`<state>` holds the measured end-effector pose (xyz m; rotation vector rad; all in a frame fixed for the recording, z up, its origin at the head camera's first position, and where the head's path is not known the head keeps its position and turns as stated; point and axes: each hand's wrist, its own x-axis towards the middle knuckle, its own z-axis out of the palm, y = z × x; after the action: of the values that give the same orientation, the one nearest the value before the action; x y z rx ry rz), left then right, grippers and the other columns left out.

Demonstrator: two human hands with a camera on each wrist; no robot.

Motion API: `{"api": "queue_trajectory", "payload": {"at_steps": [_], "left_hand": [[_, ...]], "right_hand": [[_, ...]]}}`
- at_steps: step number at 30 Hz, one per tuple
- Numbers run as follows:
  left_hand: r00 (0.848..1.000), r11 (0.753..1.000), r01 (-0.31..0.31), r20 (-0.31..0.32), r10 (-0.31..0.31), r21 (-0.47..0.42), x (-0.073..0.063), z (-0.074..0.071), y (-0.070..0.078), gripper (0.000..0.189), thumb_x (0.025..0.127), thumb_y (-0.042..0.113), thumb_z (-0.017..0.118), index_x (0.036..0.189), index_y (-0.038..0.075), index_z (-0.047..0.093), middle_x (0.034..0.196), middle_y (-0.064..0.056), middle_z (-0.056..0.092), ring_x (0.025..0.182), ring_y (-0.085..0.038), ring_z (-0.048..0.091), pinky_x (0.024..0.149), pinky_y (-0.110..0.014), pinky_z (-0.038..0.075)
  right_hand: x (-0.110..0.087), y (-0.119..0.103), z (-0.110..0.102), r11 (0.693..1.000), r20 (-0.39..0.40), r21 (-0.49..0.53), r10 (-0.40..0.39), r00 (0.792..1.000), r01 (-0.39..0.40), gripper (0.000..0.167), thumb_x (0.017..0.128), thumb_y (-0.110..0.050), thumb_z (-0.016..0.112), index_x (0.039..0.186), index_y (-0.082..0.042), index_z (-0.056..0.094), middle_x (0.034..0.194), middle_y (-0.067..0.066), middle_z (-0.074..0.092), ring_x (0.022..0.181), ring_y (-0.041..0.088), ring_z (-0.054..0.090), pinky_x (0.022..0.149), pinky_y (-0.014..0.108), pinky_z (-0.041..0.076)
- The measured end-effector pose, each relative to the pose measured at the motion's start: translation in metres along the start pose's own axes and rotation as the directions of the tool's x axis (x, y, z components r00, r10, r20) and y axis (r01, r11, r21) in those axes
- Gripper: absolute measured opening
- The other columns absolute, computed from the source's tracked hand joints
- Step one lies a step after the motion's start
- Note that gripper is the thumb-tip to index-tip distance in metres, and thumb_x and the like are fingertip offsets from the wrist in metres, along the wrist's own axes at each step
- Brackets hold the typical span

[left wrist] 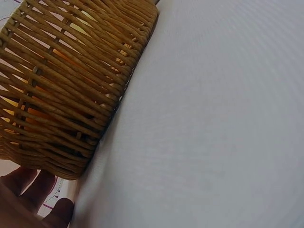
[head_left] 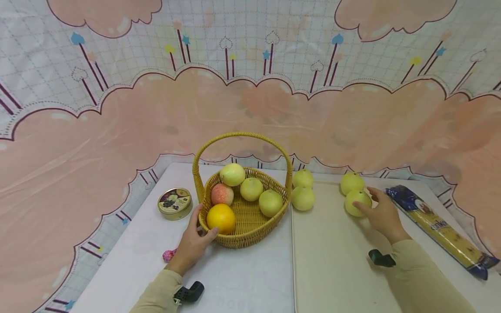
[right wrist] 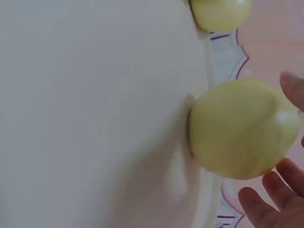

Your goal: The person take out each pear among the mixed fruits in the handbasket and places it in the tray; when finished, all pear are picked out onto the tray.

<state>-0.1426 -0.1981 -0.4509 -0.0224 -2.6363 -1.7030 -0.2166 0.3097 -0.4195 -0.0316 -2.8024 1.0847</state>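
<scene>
At the front-left side of the wicker basket, my left hand grips the rim, thumb near the orange. In the left wrist view, fingertips touch the lower wicker wall. The basket also holds a reddish peach and several yellow-green fruits. Over on the tray, my right hand holds a round, smooth yellow-green fruit between thumb and fingers. Another like it sits just behind. In the right wrist view the held fruit is close over the tray's edge.
Two more yellow-green fruits stand at the tray's back left. Right of the tray lies a long blue-and-yellow snack packet. A round gold tin and a small pink item are left of the basket. Behind hangs a patterned cloth.
</scene>
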Motion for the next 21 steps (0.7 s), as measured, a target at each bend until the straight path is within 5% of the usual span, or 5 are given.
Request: {"api": "queue_trajectory", "payload": {"at_steps": [8,15,21], "left_hand": [[1.000,1.000,-0.007,-0.005,0.007,0.013,0.002,0.000,-0.003,0.088,0.096,0.033,0.066,0.160,0.013,0.009,0.163,-0.023,0.016,0.141,-0.046,0.031,0.113,-0.059,0.028],[1.000,1.000,-0.006,-0.004,0.006,0.012,0.005,0.000,-0.005,0.089,0.096,0.032,0.067,0.160,0.014,0.009,0.163,-0.022,0.017,0.141,-0.046,0.031,0.113,-0.059,0.028],[1.000,1.000,-0.003,-0.002,0.003,0.013,0.004,0.001,-0.006,0.089,0.096,0.035,0.066,0.160,0.013,0.008,0.163,-0.024,0.015,0.141,-0.047,0.031,0.112,-0.060,0.028]], "right_hand": [[-0.016,-0.026,0.002,0.983,-0.218,0.039,-0.166,0.962,0.178,0.061,0.093,-0.020,0.072,0.138,0.013,0.046,0.136,0.033,0.048,0.123,0.049,0.046,0.093,0.060,0.046],[-0.025,-0.053,0.018,0.952,-0.198,0.046,-0.289,0.936,0.304,0.052,0.089,-0.007,0.075,0.131,0.011,0.052,0.132,0.028,0.054,0.121,0.044,0.052,0.095,0.057,0.047],[-0.034,-0.075,0.035,0.904,-0.167,0.042,-0.414,0.895,0.426,0.056,0.083,-0.005,0.080,0.132,0.008,0.054,0.133,0.025,0.057,0.121,0.043,0.055,0.093,0.056,0.050]]}}
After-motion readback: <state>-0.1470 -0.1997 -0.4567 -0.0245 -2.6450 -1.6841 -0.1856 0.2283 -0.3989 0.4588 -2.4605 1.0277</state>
